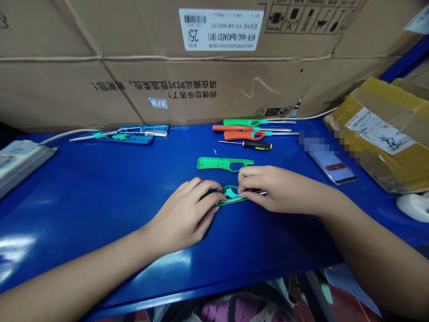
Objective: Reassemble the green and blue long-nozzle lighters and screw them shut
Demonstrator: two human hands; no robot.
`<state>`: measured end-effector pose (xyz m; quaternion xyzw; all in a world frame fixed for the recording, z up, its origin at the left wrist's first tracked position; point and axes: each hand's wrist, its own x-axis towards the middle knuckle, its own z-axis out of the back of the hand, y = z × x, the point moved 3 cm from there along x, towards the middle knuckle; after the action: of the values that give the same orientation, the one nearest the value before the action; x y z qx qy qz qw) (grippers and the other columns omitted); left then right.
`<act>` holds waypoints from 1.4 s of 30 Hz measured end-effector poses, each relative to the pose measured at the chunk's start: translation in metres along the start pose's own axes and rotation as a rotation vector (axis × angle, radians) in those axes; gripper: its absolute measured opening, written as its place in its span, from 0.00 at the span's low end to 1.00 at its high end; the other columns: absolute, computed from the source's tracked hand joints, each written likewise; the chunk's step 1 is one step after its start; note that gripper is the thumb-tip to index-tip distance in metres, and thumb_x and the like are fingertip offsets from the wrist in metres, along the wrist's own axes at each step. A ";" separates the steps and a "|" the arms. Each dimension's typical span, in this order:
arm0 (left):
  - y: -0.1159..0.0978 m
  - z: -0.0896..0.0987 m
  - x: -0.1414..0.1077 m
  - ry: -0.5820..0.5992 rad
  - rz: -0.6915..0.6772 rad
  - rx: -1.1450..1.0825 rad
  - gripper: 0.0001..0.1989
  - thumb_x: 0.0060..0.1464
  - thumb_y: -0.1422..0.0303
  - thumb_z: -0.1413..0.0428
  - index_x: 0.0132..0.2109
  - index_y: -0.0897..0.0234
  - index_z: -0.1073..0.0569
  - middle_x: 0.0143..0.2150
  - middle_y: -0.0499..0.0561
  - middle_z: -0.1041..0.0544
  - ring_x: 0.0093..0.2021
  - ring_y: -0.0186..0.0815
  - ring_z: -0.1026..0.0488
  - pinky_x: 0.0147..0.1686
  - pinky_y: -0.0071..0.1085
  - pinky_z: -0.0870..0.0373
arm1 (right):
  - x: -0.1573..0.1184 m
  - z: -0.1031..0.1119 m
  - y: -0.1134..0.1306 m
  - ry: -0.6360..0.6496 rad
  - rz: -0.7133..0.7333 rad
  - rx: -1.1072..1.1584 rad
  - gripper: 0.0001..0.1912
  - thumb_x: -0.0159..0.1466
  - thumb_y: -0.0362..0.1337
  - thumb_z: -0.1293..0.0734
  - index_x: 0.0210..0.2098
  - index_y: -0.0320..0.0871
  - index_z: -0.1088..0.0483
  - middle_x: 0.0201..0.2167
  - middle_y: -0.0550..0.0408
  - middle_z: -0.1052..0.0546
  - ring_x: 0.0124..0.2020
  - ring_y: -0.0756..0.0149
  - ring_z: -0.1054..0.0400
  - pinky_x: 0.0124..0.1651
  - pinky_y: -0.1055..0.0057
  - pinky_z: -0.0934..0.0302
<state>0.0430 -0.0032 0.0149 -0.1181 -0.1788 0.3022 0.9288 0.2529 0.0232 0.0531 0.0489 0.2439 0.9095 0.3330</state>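
Note:
Low over the blue table, an opened green lighter half (231, 202) with a teal trigger piece (230, 192) and a metal rod lies between both hands. My left hand (191, 208) has its fingers curled round the left end. At the right end, my right hand (259, 188) pinches the part by the rod, and its fingertips cover the inner pieces there. Just beyond, a loose green lighter shell (209, 163) lies with its inside up. Farther back are a black and yellow screwdriver (257, 146), two orange lighters (244, 135) and a whole green lighter (241, 122).
An opened blue lighter (136, 139) lies at the back left. A large cardboard box (134, 74) walls off the back. On the right are a phone (330, 164), a yellow-taped parcel (398, 120) and a white object (413, 207). A grey-white box (20, 161) stands left.

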 end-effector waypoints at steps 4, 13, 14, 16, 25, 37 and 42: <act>-0.003 -0.003 0.000 0.004 0.050 -0.025 0.12 0.67 0.73 0.51 0.54 0.64 0.29 0.56 0.58 0.28 0.48 0.44 0.32 0.48 0.44 0.32 | -0.001 0.000 0.001 -0.001 0.000 -0.004 0.11 0.71 0.31 0.39 0.36 0.41 0.26 0.37 0.52 0.27 0.37 0.64 0.32 0.40 0.67 0.40; -0.004 -0.005 0.000 -0.014 0.054 -0.040 0.11 0.66 0.74 0.51 0.53 0.64 0.30 0.55 0.57 0.28 0.49 0.44 0.33 0.48 0.44 0.32 | -0.001 0.001 0.002 0.028 -0.012 -0.025 0.10 0.70 0.30 0.38 0.36 0.41 0.26 0.37 0.53 0.27 0.38 0.65 0.32 0.41 0.68 0.40; -0.004 -0.005 -0.001 -0.016 0.051 -0.042 0.11 0.66 0.74 0.51 0.53 0.64 0.30 0.55 0.57 0.28 0.49 0.44 0.33 0.48 0.44 0.32 | -0.001 0.000 0.002 0.029 -0.012 -0.026 0.09 0.70 0.30 0.38 0.36 0.41 0.26 0.37 0.53 0.27 0.38 0.65 0.32 0.40 0.68 0.40; -0.004 -0.005 -0.001 -0.017 0.044 -0.046 0.11 0.66 0.74 0.51 0.53 0.64 0.30 0.54 0.57 0.27 0.48 0.44 0.33 0.48 0.44 0.32 | 0.000 -0.001 0.002 0.027 -0.010 -0.029 0.09 0.70 0.29 0.38 0.36 0.41 0.27 0.37 0.54 0.27 0.38 0.65 0.32 0.40 0.68 0.40; -0.003 -0.003 -0.002 -0.005 0.040 -0.056 0.11 0.67 0.73 0.51 0.53 0.64 0.29 0.55 0.57 0.27 0.48 0.44 0.32 0.48 0.43 0.33 | 0.000 -0.004 0.008 0.007 0.023 -0.144 0.09 0.71 0.32 0.39 0.35 0.41 0.30 0.35 0.55 0.29 0.36 0.66 0.33 0.39 0.68 0.42; -0.002 -0.001 -0.002 -0.056 0.054 -0.124 0.09 0.65 0.75 0.48 0.51 0.65 0.30 0.52 0.56 0.26 0.49 0.42 0.31 0.50 0.40 0.33 | -0.003 -0.004 0.011 -0.054 0.043 -0.192 0.07 0.71 0.33 0.38 0.36 0.42 0.32 0.36 0.56 0.29 0.35 0.67 0.34 0.38 0.68 0.43; 0.001 -0.001 -0.003 -0.075 0.093 -0.195 0.09 0.64 0.74 0.46 0.51 0.65 0.32 0.50 0.55 0.26 0.49 0.40 0.31 0.52 0.38 0.33 | -0.002 -0.003 0.010 -0.074 0.066 -0.219 0.08 0.71 0.33 0.38 0.34 0.42 0.33 0.35 0.56 0.29 0.34 0.67 0.35 0.36 0.68 0.44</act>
<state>0.0411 -0.0046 0.0126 -0.2045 -0.2363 0.3305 0.8905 0.2475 0.0142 0.0549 0.0537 0.1289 0.9387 0.3152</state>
